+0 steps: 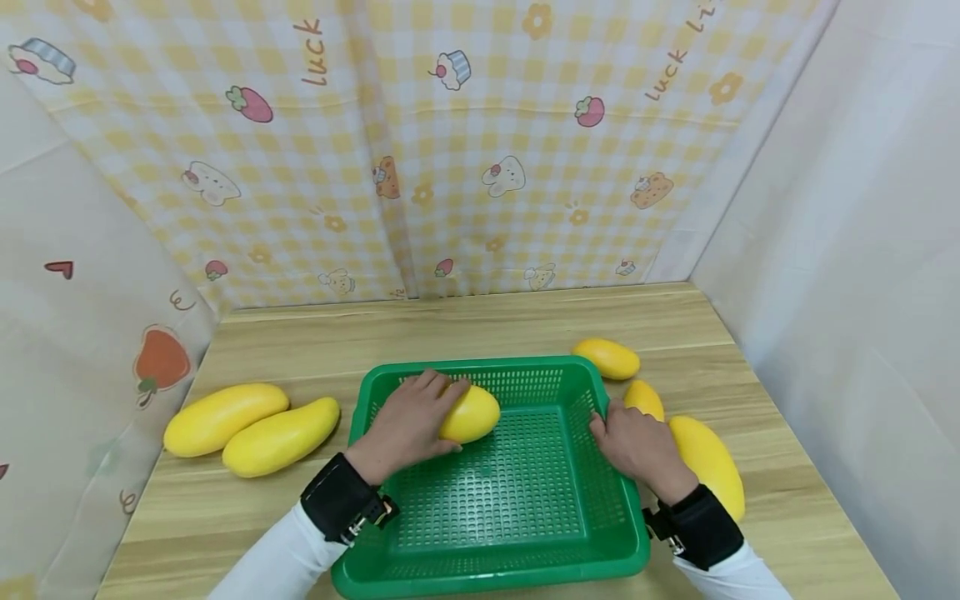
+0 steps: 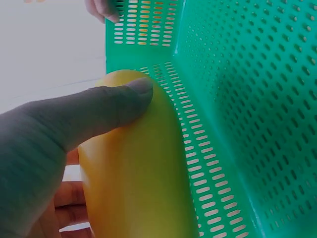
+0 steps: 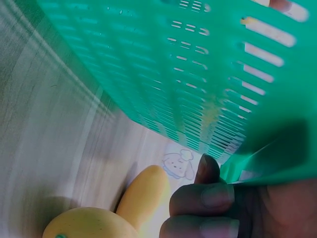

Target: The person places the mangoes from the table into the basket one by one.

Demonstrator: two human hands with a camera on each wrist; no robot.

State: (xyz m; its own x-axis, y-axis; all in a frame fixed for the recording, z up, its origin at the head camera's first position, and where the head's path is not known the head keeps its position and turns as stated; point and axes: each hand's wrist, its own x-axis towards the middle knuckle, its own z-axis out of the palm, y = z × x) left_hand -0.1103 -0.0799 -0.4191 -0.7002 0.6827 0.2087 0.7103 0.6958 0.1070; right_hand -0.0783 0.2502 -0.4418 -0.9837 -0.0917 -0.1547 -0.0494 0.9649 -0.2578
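My left hand (image 1: pixel 408 421) holds a yellow mango (image 1: pixel 471 414) inside the green basket (image 1: pixel 487 577), close to its back wall. In the left wrist view, the thumb presses on top of this mango (image 2: pixel 143 173) while fingers show along its side; part of the fruit is out of frame. Over at the basket's right side, my right hand (image 1: pixel 641 442) grips the rim. Its curled fingers (image 3: pixel 215 196) show against the outside of the perforated wall (image 3: pixel 124 64) in the right wrist view. Apart from the held mango, the visible basket floor is bare.
Two long mangoes (image 1: pixel 258 425) lie left of the basket on the wooden table (image 1: pixel 450 329). Right of it are a mango at the back (image 1: pixel 607 358), a partly hidden one (image 1: pixel 643 400) and a larger one (image 1: pixel 708 467) beside my right wrist. Patterned cloth (image 1: pixel 465 150) hangs behind.
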